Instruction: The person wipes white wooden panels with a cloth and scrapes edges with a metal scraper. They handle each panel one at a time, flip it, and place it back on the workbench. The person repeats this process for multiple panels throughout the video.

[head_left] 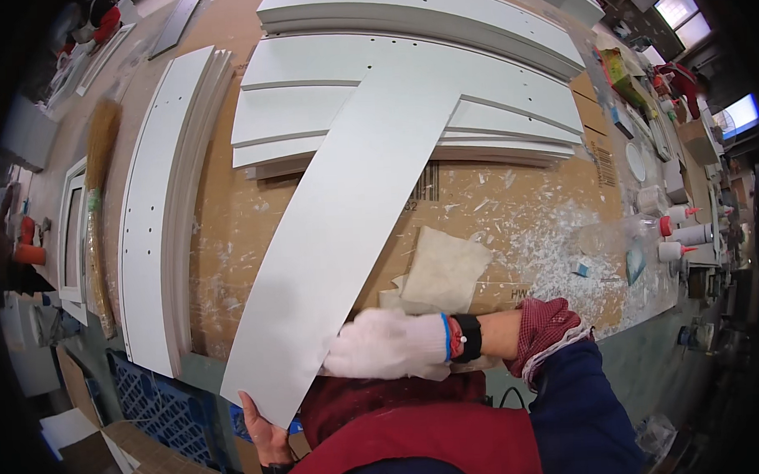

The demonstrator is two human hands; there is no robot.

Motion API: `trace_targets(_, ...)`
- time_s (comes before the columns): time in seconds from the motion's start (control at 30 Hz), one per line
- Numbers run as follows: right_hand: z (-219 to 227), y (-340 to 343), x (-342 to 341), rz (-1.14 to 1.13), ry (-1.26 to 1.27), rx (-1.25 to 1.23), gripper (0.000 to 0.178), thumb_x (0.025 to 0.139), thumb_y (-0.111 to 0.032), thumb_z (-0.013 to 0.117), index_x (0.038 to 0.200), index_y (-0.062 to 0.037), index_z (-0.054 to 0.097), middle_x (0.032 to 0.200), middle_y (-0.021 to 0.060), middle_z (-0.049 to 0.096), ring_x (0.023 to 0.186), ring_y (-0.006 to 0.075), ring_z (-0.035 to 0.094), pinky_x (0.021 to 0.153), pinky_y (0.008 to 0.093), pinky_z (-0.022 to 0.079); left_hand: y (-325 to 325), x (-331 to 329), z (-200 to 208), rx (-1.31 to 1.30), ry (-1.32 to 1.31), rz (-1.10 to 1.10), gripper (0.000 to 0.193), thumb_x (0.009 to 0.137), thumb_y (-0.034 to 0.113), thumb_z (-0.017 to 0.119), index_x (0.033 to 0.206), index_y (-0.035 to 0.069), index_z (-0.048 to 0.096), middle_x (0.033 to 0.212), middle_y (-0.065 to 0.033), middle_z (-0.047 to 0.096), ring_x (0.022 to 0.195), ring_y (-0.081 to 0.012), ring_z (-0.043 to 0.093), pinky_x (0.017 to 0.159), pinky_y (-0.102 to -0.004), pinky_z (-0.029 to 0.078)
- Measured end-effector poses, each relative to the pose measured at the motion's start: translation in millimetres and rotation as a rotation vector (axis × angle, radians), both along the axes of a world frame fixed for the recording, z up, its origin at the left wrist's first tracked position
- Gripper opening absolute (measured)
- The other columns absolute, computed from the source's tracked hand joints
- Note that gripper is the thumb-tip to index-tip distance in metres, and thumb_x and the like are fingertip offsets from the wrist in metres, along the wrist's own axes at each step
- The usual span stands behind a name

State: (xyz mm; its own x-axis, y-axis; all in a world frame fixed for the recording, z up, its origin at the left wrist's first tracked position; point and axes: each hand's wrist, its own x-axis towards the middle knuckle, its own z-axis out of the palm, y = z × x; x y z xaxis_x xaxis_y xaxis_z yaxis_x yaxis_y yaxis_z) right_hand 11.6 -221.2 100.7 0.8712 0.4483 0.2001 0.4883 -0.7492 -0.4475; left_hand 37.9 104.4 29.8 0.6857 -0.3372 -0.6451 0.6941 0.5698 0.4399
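Observation:
A long white board (337, 230) slants across the work surface, its far end resting on a stack of white boards (283, 115). My left hand (265, 429), bare, grips the board's near end, with the thumb lying along its edge and the other fingers hidden underneath. My right hand (387, 345), in a white knit glove, is curled against the board's right edge near my body. Whatever may be inside its closed fingers is hidden. Just beyond that hand lies a folded beige cloth (446, 268).
Another stack of drilled white boards (157, 203) stands at left, beside a straw brush (100, 188). More boards (422, 14) lie at the back. White flakes cover the cardboard (512, 207). Glue bottles (672, 250) with red tips stand right. A blue crate (164, 407) sits low left.

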Motion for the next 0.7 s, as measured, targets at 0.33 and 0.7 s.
trace_targets(0.33, 45, -203, 45, -0.988, -0.074, -0.234, 0.014, 0.086, -0.017, 0.056, 0.099, -0.0117, 0.060, 0.083, 0.0090, 0.065, 0.073, 0.0234, 0.064, 0.063, 0.0329, 0.050, 2, 2, -3, -0.036, -0.088, -0.074, 0.051, 0.094, 0.041, 0.045, 0.131, 0.005, 0.042, 0.129, -0.0090, 0.051, 0.116, -0.0249, 0.050, 0.099, -0.0400, 0.041)
trace_targets(0.7, 22, -179, 37, -0.747, -0.299, -0.376, 0.003, 0.082, -0.010, 0.051, 0.082, -0.0112, 0.054, 0.072, 0.0074, 0.056, 0.061, 0.0238, 0.058, 0.055, 0.0330, 0.048, 12, 1, -12, -0.062, -0.106, -0.130, 0.053, 0.094, 0.041, 0.045, 0.132, 0.005, 0.041, 0.130, -0.0093, 0.049, 0.117, -0.0259, 0.049, 0.099, -0.0415, 0.041)
